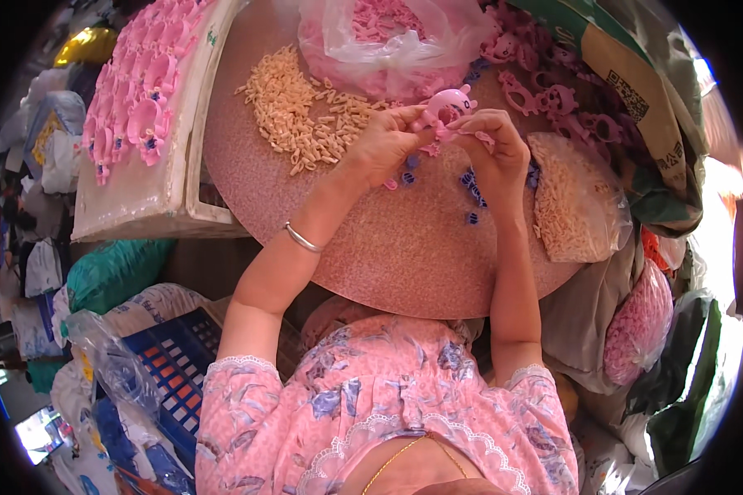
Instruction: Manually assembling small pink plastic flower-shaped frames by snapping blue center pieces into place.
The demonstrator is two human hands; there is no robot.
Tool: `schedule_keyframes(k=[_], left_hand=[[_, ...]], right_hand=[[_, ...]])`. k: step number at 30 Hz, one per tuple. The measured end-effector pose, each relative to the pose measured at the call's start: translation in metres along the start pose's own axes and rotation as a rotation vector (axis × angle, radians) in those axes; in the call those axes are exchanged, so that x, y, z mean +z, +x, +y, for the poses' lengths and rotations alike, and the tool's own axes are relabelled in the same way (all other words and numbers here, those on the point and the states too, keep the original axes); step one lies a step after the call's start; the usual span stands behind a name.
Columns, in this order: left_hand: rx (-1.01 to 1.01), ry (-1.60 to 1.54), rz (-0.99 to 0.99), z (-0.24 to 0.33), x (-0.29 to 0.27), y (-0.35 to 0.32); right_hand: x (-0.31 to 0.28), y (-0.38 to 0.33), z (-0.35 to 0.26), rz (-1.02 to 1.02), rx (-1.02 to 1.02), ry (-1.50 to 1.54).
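Observation:
Above the round table [388,239], both hands meet at a pink plastic piece [447,102] with a ring-like opening and small ear shapes. My left hand [384,144] pinches its left side between thumb and fingers. At its right side, my right hand [499,148] is closed, with a small pink part [485,139] at the fingertips. The join between the parts is mostly hidden by my fingers. Small dark blue parts [473,188] lie scattered below and between the hands. Left of my left hand spreads a pile of small cream plastic pieces [297,115].
An open clear bag of pink parts [388,62] sits at the far side. More pink ring pieces [557,103] lie right, beside a green and brown sack [644,91]. A bag of cream pieces [574,202] rests at the right edge. Pink pieces [144,91] cover a white box [132,198] left.

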State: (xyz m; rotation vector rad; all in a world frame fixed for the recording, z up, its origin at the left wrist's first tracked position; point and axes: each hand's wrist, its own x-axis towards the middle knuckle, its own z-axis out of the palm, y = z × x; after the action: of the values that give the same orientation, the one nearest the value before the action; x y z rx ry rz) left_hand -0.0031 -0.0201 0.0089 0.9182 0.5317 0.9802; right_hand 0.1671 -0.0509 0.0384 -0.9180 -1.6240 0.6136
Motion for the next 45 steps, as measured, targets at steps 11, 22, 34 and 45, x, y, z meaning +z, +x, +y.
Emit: schedule_keyframes(k=[11, 22, 34, 45], left_hand=[[0.072, 0.447, 0.012, 0.010, 0.007, -0.005], [0.091, 0.739, 0.123, 0.005, 0.008, -0.008], [-0.071, -0.147, -0.059, -0.006, 0.008, -0.003], [0.084, 0.127, -0.071, -0.018, 0.002, 0.003]], right_hand=[[0.002, 0.003, -0.009, 0.052, 0.030, -0.389], [0.011, 0.004, -0.018, 0.353, -0.173, -0.845], [-0.002, 0.004, 0.012, 0.164, 0.145, 0.149], [0.007, 0.010, 0.008, 0.105, -0.014, -0.364]])
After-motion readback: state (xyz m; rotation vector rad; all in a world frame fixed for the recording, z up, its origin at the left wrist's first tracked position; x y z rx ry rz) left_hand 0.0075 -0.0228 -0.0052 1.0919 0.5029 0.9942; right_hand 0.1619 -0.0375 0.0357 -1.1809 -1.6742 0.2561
